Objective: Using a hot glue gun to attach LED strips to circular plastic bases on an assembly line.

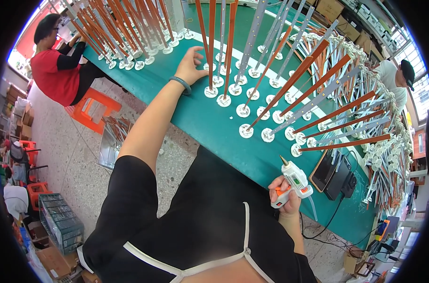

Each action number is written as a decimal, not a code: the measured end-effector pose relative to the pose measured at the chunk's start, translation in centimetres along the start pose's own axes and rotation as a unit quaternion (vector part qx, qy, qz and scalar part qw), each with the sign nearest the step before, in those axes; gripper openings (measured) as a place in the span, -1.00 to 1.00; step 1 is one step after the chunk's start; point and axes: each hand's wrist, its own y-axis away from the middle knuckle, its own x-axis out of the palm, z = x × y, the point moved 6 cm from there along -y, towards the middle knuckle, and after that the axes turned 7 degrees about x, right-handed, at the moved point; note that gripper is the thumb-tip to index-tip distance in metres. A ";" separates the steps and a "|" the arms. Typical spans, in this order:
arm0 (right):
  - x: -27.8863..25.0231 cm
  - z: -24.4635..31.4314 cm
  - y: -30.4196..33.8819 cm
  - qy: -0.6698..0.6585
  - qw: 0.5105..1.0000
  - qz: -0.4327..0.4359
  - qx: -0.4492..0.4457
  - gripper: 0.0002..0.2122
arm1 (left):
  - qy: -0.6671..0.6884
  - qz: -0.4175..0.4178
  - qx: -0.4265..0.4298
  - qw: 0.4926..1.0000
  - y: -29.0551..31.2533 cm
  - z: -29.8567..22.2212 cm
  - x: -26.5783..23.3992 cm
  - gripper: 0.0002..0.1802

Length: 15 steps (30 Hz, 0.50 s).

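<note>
My right hand [286, 194] is wrapped round the grip of a white glue gun [295, 175] with an orange trigger, its nozzle pointing up and away over the near edge of the table. A clear glue stick hangs from its rear. At the far left, my left hand [192, 68] is stretched out with curved fingers and thumb apart, holding nothing. It is beside an upright brown strip [212, 47] standing on a round white base [211, 91]. Several more brown strips and grey LED strips [249, 40] rise from similar bases in rows to its right.
The green table [209, 132] carries another dense cluster of strips [110, 33] at the far left. A phone [323, 170] and a black adapter [348, 184] lie right of the glue gun. Loose strips [388, 174] heap at the right. One person in red [56, 75] sits left; another person [393, 78] is far right.
</note>
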 end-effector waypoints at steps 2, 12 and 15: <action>0.1 0.0 0.0 -0.001 1.000 0.002 0.005 -0.69 | -0.026 -0.089 0.001 0.996 0.8 0.2 -1.6 -0.16; 0.3 0.1 0.2 0.000 1.000 0.005 -0.001 -0.71 | -0.014 0.136 0.098 0.986 2.8 -3.5 -0.1 -0.53; 0.2 0.0 0.2 0.006 1.000 0.002 -0.006 -0.72 | -0.019 0.119 0.096 0.988 2.8 -3.0 -0.2 -0.73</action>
